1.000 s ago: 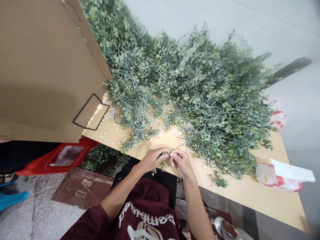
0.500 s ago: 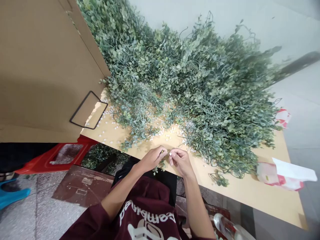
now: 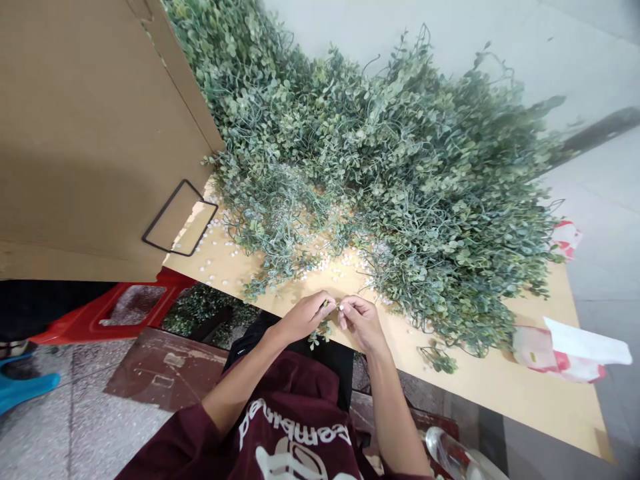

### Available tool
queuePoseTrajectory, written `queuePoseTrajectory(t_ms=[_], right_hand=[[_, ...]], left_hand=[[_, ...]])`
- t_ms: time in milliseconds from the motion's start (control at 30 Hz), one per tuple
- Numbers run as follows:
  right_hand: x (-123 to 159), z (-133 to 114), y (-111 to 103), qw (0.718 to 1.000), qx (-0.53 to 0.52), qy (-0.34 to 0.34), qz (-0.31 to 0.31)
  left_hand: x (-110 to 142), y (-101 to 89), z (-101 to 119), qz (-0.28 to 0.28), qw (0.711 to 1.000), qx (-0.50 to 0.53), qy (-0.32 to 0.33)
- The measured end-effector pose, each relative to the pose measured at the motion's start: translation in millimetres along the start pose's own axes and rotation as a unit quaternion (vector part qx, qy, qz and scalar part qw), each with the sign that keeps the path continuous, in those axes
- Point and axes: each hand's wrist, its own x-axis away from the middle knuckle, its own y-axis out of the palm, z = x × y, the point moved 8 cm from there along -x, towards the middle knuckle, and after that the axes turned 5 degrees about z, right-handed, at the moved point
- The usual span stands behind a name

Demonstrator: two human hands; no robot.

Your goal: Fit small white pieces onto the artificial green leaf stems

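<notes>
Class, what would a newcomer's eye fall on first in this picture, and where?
A heap of leafy vines fills the middle of a tan tabletop, white beads scattered along its near edge. A cardboard sheet looms at left. Below, the left hand and right hand meet at the table's edge.

"What are the hands on?"

"The left hand (image 3: 305,319) and right hand (image 3: 363,325) pinch a tiny white piece (image 3: 341,307) between their fingertips, over a light wooden tabletop (image 3: 480,377)."

"What's nearby?"

"A heap of leafy green vines (image 3: 400,187) sits just beyond them, with more white pieces (image 3: 325,265) scattered along it. A cardboard sheet (image 3: 90,133) stands to the left; a red-and-white plastic bag (image 3: 557,357) lies to the right."
</notes>
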Motion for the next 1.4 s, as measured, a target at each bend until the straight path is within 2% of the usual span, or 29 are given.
queuePoseTrajectory(t_ms=[233,600,900,1167,1300,1400], right_hand=[[1.1,0.3,1.8,1.0,0.031,0.006,0.005],[5.9,-10.2,6.8,0.994,0.097,-0.046,0.027],[9.0,-11.2,0.5,0.99,0.079,-0.096,0.071],[13.2,-15.5,4.0,0.977,0.144,-0.127,0.092],[8.5,-19.2,4.7,0.976,0.17,-0.109,0.081],[-5.0,-30.5,3.9,0.965,0.228,-0.106,0.072]], left_hand=[[-0.7,-4.0,4.2,0.015,1.0,-0.012,0.019],[-1.3,-7.2,10.5,0.019,0.999,-0.005,0.038],[-2.3,-9.1,6.9,0.034,0.999,0.003,-0.001],[-2.2,-2.9,-0.2,0.019,1.0,-0.014,0.003],[-1.5,-6.1,-1.7,0.041,0.999,-0.021,-0.008],[1.1,-8.3,-1.4,0.063,0.998,-0.018,-0.01]])
